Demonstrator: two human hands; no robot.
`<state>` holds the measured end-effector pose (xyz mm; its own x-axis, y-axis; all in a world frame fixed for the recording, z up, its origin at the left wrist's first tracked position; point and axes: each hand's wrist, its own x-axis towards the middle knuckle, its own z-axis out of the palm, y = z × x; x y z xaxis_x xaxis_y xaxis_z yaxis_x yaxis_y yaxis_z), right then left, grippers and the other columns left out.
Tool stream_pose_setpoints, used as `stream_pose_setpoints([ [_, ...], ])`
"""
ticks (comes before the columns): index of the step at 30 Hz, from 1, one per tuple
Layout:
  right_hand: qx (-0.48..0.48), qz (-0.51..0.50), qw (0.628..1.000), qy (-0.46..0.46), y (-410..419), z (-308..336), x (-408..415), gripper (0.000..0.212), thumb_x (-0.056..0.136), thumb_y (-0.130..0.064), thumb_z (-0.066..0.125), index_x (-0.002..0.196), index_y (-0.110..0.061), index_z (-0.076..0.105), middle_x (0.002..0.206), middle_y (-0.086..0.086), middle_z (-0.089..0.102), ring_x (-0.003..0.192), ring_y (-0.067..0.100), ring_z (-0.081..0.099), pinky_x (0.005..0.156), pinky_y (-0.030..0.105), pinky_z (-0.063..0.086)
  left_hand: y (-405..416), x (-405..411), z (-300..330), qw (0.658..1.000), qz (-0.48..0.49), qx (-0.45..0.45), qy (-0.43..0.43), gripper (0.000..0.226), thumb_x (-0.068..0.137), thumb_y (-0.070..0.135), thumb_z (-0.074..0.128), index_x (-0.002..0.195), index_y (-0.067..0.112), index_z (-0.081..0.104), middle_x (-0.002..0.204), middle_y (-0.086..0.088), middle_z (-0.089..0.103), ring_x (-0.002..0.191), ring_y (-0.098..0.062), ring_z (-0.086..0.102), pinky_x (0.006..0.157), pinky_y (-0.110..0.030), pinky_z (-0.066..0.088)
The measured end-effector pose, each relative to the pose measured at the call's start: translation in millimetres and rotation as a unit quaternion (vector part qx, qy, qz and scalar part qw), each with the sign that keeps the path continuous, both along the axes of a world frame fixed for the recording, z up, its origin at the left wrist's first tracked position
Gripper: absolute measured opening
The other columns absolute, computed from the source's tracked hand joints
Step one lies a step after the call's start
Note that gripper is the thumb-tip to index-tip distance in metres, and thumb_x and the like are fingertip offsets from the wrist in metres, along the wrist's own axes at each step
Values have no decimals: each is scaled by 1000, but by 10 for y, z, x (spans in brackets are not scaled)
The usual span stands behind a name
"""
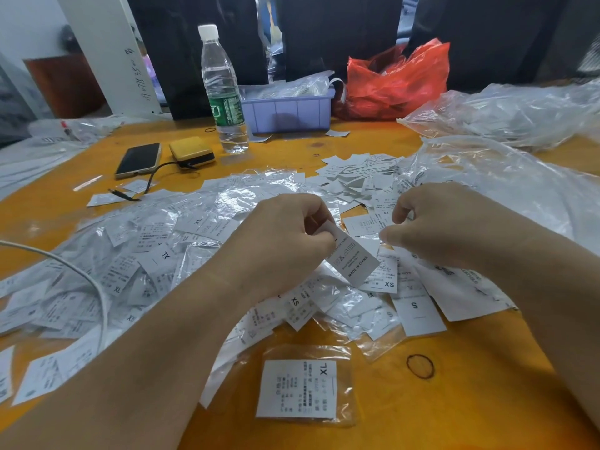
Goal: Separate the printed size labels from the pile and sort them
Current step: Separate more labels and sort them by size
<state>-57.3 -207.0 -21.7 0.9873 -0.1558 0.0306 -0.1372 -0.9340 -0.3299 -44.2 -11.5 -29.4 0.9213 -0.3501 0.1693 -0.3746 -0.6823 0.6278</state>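
the left hand (285, 235) is curled, thumb and fingers pinching the top edge of a white label (352, 259), a thin matte rectangle hanging tilted, printed "made in china" along its lower part. the right hand (444, 228) is curled too, its fingertips (386, 237) pressed together just beside that label's upper corner; whether they pinch the label or something in the heap beneath, i cannot tell. both hands hover over the pile of size labels (146, 254), a wide spread of small white slips mixed with crinkled, glossy clear sleeves, covering the middle of the orange table (470, 401). readable sizes in it: "xl" to the left, "xs" below the hands, and an "s" label (417, 311) flat at the pile's near right edge. apart from the pile, nearest the person, one sleeved xl label (300, 388) lies alone on the tabletop, square, with fine rows of print too small to read. right of it a dark ring mark (419, 366) stains the surface. farther back a second loose heap of labels (357, 177) sits beside rumpled clear plastic bags (506, 177). behind stand a clear ribbed water bottle (224, 92) with white cap and green wrapper, a lilac plastic bin (287, 112), a crumpled red bag (396, 82), a dark phone (139, 160) and a yellow pad-like case (192, 152). a white cable (87, 280) curves over the pile's left side.
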Motion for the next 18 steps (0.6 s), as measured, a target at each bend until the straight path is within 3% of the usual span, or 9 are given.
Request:
stream_pose_setpoints([
  [4, -6, 4, 1000, -2, -5, -13, 9, 25, 84, -39, 64, 95, -16, 67, 99, 2, 66, 88, 20, 63, 74, 32, 51, -3, 11, -6, 1000, -3, 8, -1, 19, 93, 32, 55, 76, 32, 63, 82, 18, 66, 70, -4, 57, 46, -10, 42],
  [12, 1, 10, 1000, 3, -36, -42, 46, 25, 83, -41, 66, 94, -19, 65, 91, -1, 61, 73, 12, 54, 59, 22, 40, 4, 2, -12, 1000, -9, 17, 3, 17, 93, 33, 56, 78, 32, 64, 80, 18, 66, 70, -4, 57, 47, -10, 41],
  [18, -8, 11, 1000, 4, -30, -43, 38, 33, 83, -46, 66, 101, -18, 66, 103, 1, 66, 84, 18, 62, 63, 25, 43, -7, -1, -14, 1000, -12, 23, 7, 17, 93, 34, 55, 79, 31, 64, 78, 19, 65, 72, -5, 58, 49, -11, 42],
])
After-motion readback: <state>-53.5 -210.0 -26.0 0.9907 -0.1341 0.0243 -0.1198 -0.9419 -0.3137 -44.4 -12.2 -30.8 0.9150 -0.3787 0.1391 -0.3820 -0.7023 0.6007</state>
